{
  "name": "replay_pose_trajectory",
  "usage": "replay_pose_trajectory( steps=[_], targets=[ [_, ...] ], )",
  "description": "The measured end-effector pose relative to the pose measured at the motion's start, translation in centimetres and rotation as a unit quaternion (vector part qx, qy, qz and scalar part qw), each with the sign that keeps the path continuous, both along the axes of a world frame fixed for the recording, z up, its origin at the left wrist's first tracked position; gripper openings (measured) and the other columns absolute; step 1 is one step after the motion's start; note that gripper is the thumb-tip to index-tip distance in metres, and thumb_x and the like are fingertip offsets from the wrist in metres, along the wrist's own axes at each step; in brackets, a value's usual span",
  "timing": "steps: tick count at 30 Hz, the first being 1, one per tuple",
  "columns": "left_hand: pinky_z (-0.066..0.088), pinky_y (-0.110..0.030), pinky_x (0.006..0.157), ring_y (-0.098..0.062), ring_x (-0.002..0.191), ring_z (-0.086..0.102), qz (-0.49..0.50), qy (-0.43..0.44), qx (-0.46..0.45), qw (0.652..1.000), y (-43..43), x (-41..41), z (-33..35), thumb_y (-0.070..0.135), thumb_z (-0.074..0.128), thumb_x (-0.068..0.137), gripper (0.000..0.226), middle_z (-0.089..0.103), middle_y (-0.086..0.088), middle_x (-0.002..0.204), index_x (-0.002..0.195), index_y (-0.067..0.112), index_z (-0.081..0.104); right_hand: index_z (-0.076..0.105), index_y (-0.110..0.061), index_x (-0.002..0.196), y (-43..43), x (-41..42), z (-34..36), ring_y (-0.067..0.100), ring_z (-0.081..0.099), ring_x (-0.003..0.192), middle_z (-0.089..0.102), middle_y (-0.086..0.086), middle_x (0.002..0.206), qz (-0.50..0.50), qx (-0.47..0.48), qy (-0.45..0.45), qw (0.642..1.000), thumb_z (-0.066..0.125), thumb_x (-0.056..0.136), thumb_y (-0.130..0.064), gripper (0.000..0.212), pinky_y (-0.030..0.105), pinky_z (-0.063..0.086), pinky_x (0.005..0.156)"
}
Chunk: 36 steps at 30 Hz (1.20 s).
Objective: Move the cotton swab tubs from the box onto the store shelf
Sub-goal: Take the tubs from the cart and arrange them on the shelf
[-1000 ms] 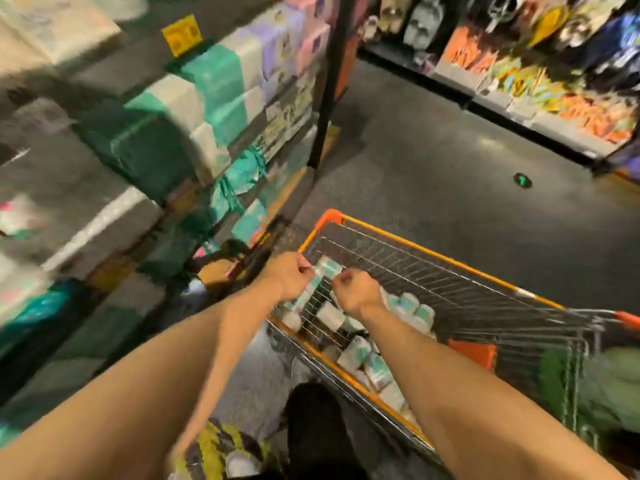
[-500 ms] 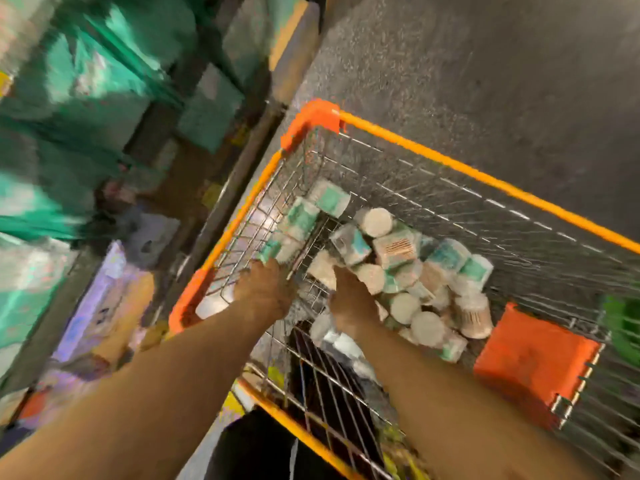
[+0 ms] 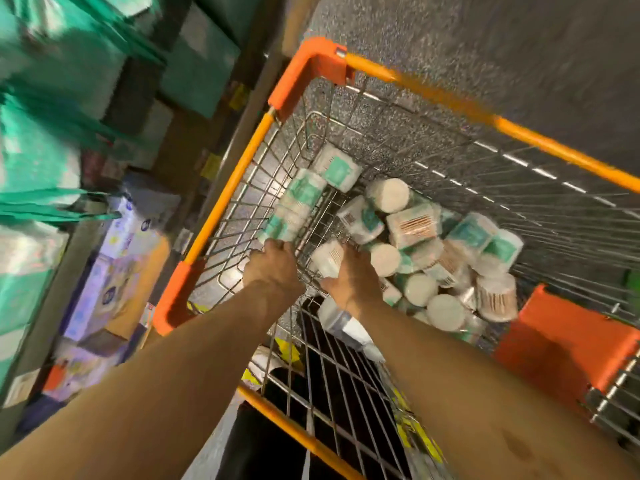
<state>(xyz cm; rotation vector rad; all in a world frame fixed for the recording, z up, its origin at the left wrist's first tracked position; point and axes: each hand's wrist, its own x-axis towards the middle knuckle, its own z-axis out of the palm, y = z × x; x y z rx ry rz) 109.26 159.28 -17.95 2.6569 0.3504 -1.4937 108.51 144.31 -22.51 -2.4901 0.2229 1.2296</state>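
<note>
- Cart (image 3: 228, 188) of wire w/ orange rim fills the middle of the view. It stands on a dark speckled floor (image 3: 485, 46), just beside the store shelf (image 3: 247, 98) at the left.
- Cotton swab tubs (image 3: 415, 226): most lie in a loose pile on the cart bottom, right of centre. Some are on their side, some show a round white lid. Labels are green and white.
- Row of tubs (image 3: 298, 206) lies end to end along the left wall of the cart, apart from the pile.
- Corner tub (image 3: 337, 168) w/ green label lies at the far left corner, just beside the far end of the row.
- Left hand (image 3: 273, 268): inside the cart, fingers curled round the near end of the row of tubs, so it grips it. The fingertips are hidden behind the back of the hand.
- Right hand (image 3: 351, 277): also inside the cart, at the near edge of the pile. Its fingers are curled round a single tub (image 3: 325, 259) w/ barcode, which sticks out on the left side of the hand.
- The two hands are near each other, not touching.
- Orange flap (image 3: 561, 344) sits at the near right side of the cart, next to the pile.
- Shelf content is blurred: green packs (image 3: 34, 150) in the upper part, purple boxes (image 3: 114, 271) lower down.
</note>
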Motion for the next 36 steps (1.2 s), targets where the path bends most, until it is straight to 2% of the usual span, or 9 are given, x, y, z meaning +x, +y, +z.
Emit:
replay_pose_trajectory(
  steps=[2,7,9,12,17,21,25,29,36],
  targets=[
    [0.054,-0.043,0.084,-0.036,0.113,0.056,0.028,-0.024,-0.021,0.999,0.0,0.5,2.1,0.047,0.078,0.08,0.079,0.038,-0.01,0.135,0.142,0.02,0.039,0.035,-0.019,0.149,-0.2,0.6,2.1,0.038,0.055,0.12,0.044,0.018,0.136,-0.03,0.002,0.002,1.0,0.082,0.081,-0.038,0.085,0.041,0.05,0.099],
    [0.054,-0.052,0.09,-0.042,0.114,0.057,0.069,-0.094,-0.065,0.991,0.6,1.1,9.8,0.053,0.076,0.079,0.08,0.044,-0.014,0.131,0.136,0.014,0.036,0.037,-0.013,0.138,-0.3,1.9,10.2,0.038,0.055,0.123,0.057,0.015,0.136,-0.088,-0.004,-0.08,0.993,0.082,0.08,-0.041,0.078,0.038,0.047,0.092],
    [0.051,-0.049,0.091,-0.043,0.116,0.057,0.103,-0.129,-0.08,0.983,0.9,1.2,12.9,0.05,0.075,0.079,0.08,0.048,-0.017,0.131,0.135,0.01,0.035,0.044,-0.012,0.131,0.0,2.3,13.3,0.037,0.058,0.119,0.062,0.015,0.129,-0.118,0.009,-0.103,0.988,0.082,0.08,-0.04,0.07,0.033,0.046,0.085],
    [0.048,-0.043,0.092,-0.04,0.119,0.057,0.143,-0.186,-0.103,0.967,2.0,0.4,18.6,0.05,0.074,0.081,0.075,0.054,-0.021,0.131,0.132,0.006,0.04,0.049,-0.02,0.132,1.1,2.2,18.4,0.036,0.054,0.118,0.056,0.011,0.13,-0.139,0.03,-0.148,0.979,0.076,0.082,-0.048,0.064,0.036,0.047,0.088],
    [0.048,-0.04,0.087,-0.039,0.115,0.061,0.214,-0.272,-0.141,0.927,5.8,-1.8,28.5,0.048,0.068,0.09,0.054,0.062,-0.016,0.118,0.123,0.009,0.051,0.051,-0.023,0.14,4.5,1.7,28.4,0.034,0.051,0.124,0.055,0.011,0.132,-0.086,0.014,-0.252,0.964,0.063,0.084,-0.062,0.069,0.04,0.04,0.103],
    [0.05,-0.044,0.092,-0.041,0.115,0.059,0.209,-0.357,-0.129,0.901,10.2,-3.9,37.4,0.057,0.068,0.083,0.068,0.063,-0.023,0.123,0.125,0.006,0.056,0.05,-0.023,0.123,8.4,1.5,36.1,0.036,0.061,0.115,0.065,0.009,0.12,-0.095,0.087,-0.318,0.939,0.064,0.077,-0.063,0.062,0.042,0.049,0.095],
    [0.053,-0.043,0.09,-0.038,0.11,0.065,0.215,-0.437,-0.119,0.865,15.4,-8.0,44.7,0.08,0.043,0.063,0.091,0.07,-0.02,0.115,0.117,0.011,0.068,0.049,-0.019,0.122,13.8,-0.4,43.1,0.039,0.061,0.113,0.067,0.015,0.116,-0.056,0.139,-0.355,0.923,0.068,0.081,-0.061,0.061,0.043,0.051,0.087],
    [0.046,-0.038,0.093,-0.037,0.117,0.06,0.261,-0.493,-0.073,0.827,20.3,-12.3,50.2,0.053,0.058,0.093,0.055,0.065,-0.022,0.125,0.121,0.006,0.065,0.055,-0.017,0.122,19.7,-2.9,48.8,0.038,0.061,0.114,0.066,0.015,0.12,-0.002,0.19,-0.41,0.892,0.068,0.081,-0.061,0.062,0.042,0.048,0.093],
    [0.052,-0.039,0.089,-0.035,0.105,0.064,0.332,-0.571,-0.025,0.75,29.5,-20.8,57.1,0.056,0.056,0.094,0.052,0.069,-0.015,0.112,0.109,0.006,0.065,0.055,-0.019,0.129,30.6,-8.3,57.3,0.039,0.054,0.116,0.064,0.012,0.124,0.072,0.278,-0.458,0.841,0.063,0.084,-0.06,0.062,0.043,0.045,0.091]
  ],
)
